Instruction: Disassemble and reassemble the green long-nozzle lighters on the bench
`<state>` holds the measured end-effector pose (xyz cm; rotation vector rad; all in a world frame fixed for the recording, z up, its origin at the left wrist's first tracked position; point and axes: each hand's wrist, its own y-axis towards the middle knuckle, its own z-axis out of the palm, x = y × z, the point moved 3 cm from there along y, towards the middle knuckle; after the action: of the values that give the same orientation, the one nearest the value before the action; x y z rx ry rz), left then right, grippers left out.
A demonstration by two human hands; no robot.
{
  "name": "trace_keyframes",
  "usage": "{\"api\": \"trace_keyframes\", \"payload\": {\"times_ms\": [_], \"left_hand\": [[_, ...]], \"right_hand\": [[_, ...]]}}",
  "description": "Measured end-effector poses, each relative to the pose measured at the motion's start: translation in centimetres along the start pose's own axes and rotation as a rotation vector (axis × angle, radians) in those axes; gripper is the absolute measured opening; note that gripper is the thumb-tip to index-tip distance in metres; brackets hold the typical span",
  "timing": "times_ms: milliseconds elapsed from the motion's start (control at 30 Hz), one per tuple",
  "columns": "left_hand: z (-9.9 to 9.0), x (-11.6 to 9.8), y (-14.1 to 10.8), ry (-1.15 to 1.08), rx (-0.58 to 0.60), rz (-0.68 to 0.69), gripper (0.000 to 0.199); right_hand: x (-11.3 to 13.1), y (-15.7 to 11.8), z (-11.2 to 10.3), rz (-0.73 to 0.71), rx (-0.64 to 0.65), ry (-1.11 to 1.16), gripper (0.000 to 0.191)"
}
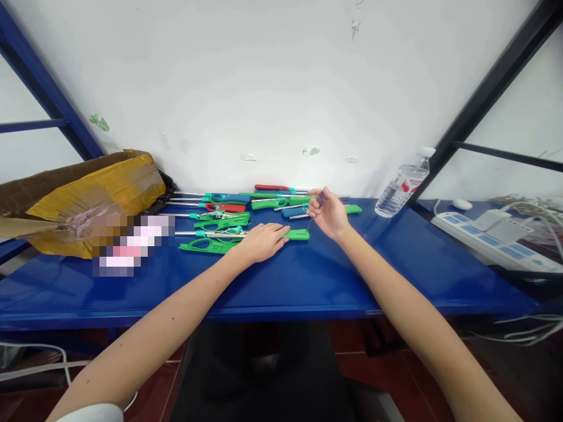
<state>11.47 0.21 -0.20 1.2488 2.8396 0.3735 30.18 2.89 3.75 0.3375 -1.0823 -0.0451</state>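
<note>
Several long lighters with green, blue and red handles and thin metal tubes lie on the blue table [343, 281]. My left hand [263, 241] rests over the nearest green lighter [298, 234], its fingers pressed down on the body. An opened green casing [206, 245] lies to the left of that hand. Just right of the green end, my right hand [328, 212] is raised with bent fingers. A thin line runs down from it toward the green end; what the fingers pinch is too small to name. Behind my hands lies a red lighter [271, 187].
A cardboard box [101, 205] with yellow tape stands at the left. Toward the back right a water bottle [401, 186] leans at a slant in view. A white power strip [492, 241] with cables lies at the far right, beyond a dark frame post [466, 111].
</note>
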Motion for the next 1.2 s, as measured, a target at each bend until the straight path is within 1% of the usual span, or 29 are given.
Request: {"api": "trace_keyframes", "payload": {"times_ms": [267,433,467,600,700,800,867,933,1033,1133,1200], "left_hand": [[-0.17,0.00,-0.03,-0.019,0.006,0.002,0.046],[-0.14,0.01,-0.04,-0.018,0.010,0.005,0.045],[-0.12,0.02,-0.03,-0.019,0.011,0.006,0.045],[-0.12,0.06,0.02,-0.024,0.014,0.006,0.044],[-0.21,0.04,0.04,-0.027,0.018,0.005,0.045],[-0.33,-0.03,0.05,-0.038,0.022,0.000,0.045],[-0.38,-0.07,0.07,-0.045,0.026,-0.004,0.045],[-0.41,-0.10,0.10,-0.050,0.028,-0.009,0.045],[-0.41,-0.12,0.13,-0.057,0.026,-0.018,0.045],[-0.42,-0.15,0.12,-0.063,0.019,-0.018,0.045],[-0.43,-0.17,0.10,-0.062,0.020,-0.014,0.045]], "right_hand": [[-0.14,0.07,0.14,-0.031,-0.023,-0.007,0.032],[0.08,0.03,-0.07,-0.071,-0.032,-0.041,0.022],[0.10,0.04,-0.15,-0.081,-0.026,-0.038,0.023],[0.01,0.13,-0.44,-0.094,-0.027,-0.024,0.035],[-0.16,0.20,-0.32,-0.045,-0.029,0.005,0.038],[-0.30,0.20,0.13,0.043,0.006,0.074,0.035],[-0.30,0.13,0.38,0.094,0.020,0.108,0.037],[-0.16,0.02,0.45,0.109,0.018,0.134,0.037],[0.16,-0.10,0.34,0.104,0.014,0.152,0.032],[0.29,0.00,0.15,0.132,0.023,0.116,0.028],[0.29,0.17,0.03,0.138,0.028,0.079,0.032]]}}
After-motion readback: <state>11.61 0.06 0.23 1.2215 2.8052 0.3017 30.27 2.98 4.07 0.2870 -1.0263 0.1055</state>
